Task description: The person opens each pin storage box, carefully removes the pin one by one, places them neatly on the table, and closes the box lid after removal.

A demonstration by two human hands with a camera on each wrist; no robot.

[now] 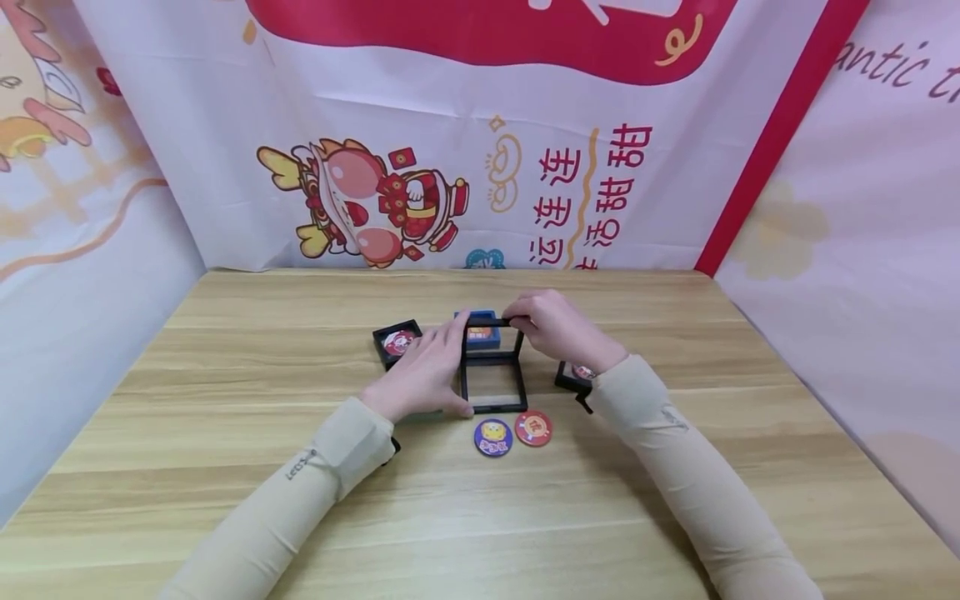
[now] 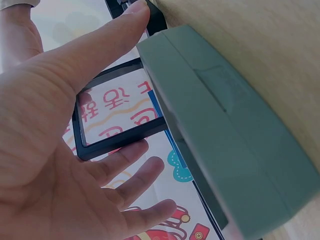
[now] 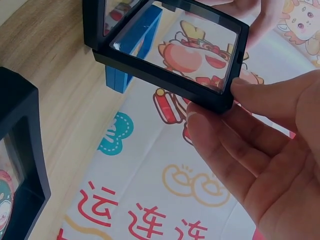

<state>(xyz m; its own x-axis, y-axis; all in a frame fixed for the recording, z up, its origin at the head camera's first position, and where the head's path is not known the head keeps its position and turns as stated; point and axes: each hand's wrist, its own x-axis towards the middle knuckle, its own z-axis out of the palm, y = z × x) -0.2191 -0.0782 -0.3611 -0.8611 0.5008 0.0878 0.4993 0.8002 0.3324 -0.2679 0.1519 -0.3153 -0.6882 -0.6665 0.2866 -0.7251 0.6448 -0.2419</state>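
Observation:
A hinged black display frame (image 1: 493, 408) with clear film panes stands unfolded, its lower half flat on the table and its other half raised. My left hand (image 1: 420, 371) holds its left side, the thumb at the front corner and the fingers by the raised half's edge. At the raised half's upper right corner, my right hand (image 1: 558, 329) pinches the rim between thumb and fingers. In front of the frame lie a purple round badge (image 1: 492, 437) and a red round badge (image 1: 534, 428). Close beside the left hand is a grey-green box (image 2: 230, 125), mostly hidden in the head view.
Behind the left hand lies a black-framed box (image 1: 396, 342) with a badge inside. A blue-framed box (image 1: 486, 335) sits behind the raised half. Another black box (image 1: 573, 379) is partly under the right forearm. Printed cloth (image 1: 450, 108) hangs along the wooden table's (image 1: 480, 533) far edge.

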